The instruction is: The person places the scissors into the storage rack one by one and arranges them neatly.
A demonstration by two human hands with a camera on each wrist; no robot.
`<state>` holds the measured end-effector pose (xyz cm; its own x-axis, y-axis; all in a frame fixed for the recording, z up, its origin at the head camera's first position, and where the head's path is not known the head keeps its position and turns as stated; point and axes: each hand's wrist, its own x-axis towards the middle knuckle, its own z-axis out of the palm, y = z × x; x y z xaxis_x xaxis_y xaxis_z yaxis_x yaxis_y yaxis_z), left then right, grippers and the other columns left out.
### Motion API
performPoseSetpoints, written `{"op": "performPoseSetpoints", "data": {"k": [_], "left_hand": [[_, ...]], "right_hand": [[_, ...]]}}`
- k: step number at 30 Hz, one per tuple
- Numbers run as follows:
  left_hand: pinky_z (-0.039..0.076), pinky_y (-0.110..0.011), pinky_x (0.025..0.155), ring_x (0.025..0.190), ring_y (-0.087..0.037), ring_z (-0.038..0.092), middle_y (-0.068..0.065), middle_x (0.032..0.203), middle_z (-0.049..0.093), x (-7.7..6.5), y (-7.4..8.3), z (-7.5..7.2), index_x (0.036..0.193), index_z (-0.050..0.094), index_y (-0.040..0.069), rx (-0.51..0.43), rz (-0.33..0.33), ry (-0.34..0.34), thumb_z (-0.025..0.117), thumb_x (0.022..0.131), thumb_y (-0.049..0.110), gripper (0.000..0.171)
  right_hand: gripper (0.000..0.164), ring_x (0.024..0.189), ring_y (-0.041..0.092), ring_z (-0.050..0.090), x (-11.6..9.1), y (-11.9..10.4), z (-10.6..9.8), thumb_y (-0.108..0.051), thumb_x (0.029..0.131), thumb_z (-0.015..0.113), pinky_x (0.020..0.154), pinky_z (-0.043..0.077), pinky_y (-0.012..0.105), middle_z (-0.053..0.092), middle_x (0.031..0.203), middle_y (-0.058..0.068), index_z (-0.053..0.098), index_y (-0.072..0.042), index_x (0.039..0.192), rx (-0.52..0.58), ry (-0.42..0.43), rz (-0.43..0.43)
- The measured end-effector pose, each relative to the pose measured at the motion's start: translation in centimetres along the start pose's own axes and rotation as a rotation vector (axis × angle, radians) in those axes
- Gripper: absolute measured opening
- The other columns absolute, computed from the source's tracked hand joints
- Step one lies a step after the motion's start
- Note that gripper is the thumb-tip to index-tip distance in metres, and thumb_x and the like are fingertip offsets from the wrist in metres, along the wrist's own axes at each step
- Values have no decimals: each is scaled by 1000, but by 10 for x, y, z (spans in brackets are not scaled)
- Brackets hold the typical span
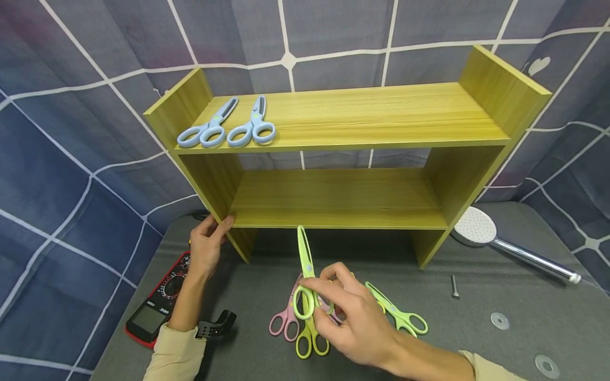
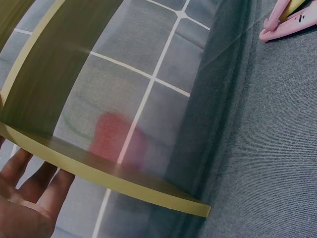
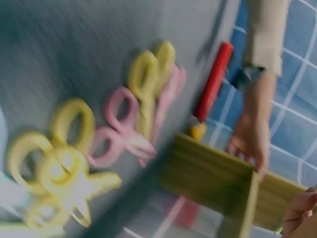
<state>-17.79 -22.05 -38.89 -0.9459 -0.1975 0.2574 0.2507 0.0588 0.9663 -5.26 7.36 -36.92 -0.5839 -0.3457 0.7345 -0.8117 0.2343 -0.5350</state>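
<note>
Green scissors (image 1: 306, 262), pinched by right hand (image 1: 355, 320), partly hide yellow scissors (image 1: 309, 329); left hand (image 1: 206, 248), near multimeter (image 1: 163, 299), grips shelf (image 1: 333, 198).

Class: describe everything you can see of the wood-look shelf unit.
The shelf unit looks like yellowish wood with visible grain. Two side panels carry an upper and a lower board, rising above one and reaching below the other. Its back is open, showing patterned cloth. It stands upright on the grey surface. Two light-blue scissors lie at the upper board's left end, and the left hand grips the left panel near the lower board.
</note>
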Motion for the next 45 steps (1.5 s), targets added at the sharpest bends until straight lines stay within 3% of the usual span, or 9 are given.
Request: {"op": "performPoseSetpoints", "data": {"k": [7, 11, 15, 22, 27, 32, 35, 38, 45], "left_hand": [[52, -22, 67, 82, -9, 64, 10, 94, 71, 0, 0, 0, 126, 62, -7, 47, -5, 16, 65, 96, 6, 33], [52, -22, 67, 82, -9, 63, 10, 94, 71, -1, 0, -1, 126, 62, -6, 60, -9, 17, 65, 96, 7, 33], [51, -22, 66, 82, -10, 63, 10, 93, 71, -1, 0, -1, 125, 63, -6, 71, -11, 25, 65, 95, 8, 33], [51, -22, 66, 83, -12, 64, 9, 93, 71, -1, 1, -2, 123, 64, -6, 61, -13, 30, 66, 95, 8, 32], [53, -22, 68, 83, -9, 65, 10, 93, 71, -1, 1, -2, 125, 62, -7, 61, -16, 21, 65, 96, 7, 33], [53, -22, 69, 85, -8, 65, 11, 95, 70, -1, 1, -2, 128, 60, -8, 58, -21, 10, 64, 96, 8, 35], [54, -23, 70, 85, -8, 65, 11, 96, 70, -1, 0, -2, 128, 60, -8, 52, -15, 6, 64, 96, 7, 36], [54, -24, 71, 86, -9, 66, 10, 97, 71, -1, 0, -2, 129, 60, -7, 43, -11, 2, 64, 96, 7, 36], [54, -23, 70, 85, -9, 66, 10, 96, 71, -1, -1, -2, 129, 60, -7, 38, -13, 6, 64, 96, 7, 36]], "right_hand": [[29, 56, 5, 40, 45, -7, -26, -1, 88, 59, 49, 32, 9, 53, 99, 21, 64, 6, 116, 8, 240, -285], [27, 60, 11, 46, 72, -17, -42, 1, 86, 60, 49, 39, 12, 58, 99, 25, 65, 10, 110, -15, 333, -305], [25, 63, 14, 50, 96, -21, -54, -1, 86, 61, 52, 44, 17, 62, 101, 23, 65, 13, 107, -31, 393, -248], [29, 61, 12, 50, 125, -18, -66, 3, 85, 69, 53, 43, 17, 62, 95, 16, 64, 9, 113, -118, 377, -118], [33, 56, 9, 47, 142, -17, -67, -5, 86, 76, 51, 38, 20, 63, 91, 13, 65, 7, 115, -221, 348, -103], [33, 52, 8, 47, 157, -14, -67, -13, 89, 76, 49, 38, 23, 69, 102, 13, 66, 3, 116, -352, 324, -89], [33, 69, 15, 65, 165, -10, -66, -15, 91, 74, 56, 49, 31, 71, 109, 12, 66, 2, 117, -459, 311, -88], [33, 85, 23, 70, 172, -7, -65, -17, 92, 72, 61, 53, 40, 71, 108, 12, 65, 2, 118, -550, 286, -75], [34, 62, 19, 57, 178, -9, -65, -24, 94, 70, 50, 44, 37, 73, 99, 8, 65, -2, 121, -628, 196, 4]]}}
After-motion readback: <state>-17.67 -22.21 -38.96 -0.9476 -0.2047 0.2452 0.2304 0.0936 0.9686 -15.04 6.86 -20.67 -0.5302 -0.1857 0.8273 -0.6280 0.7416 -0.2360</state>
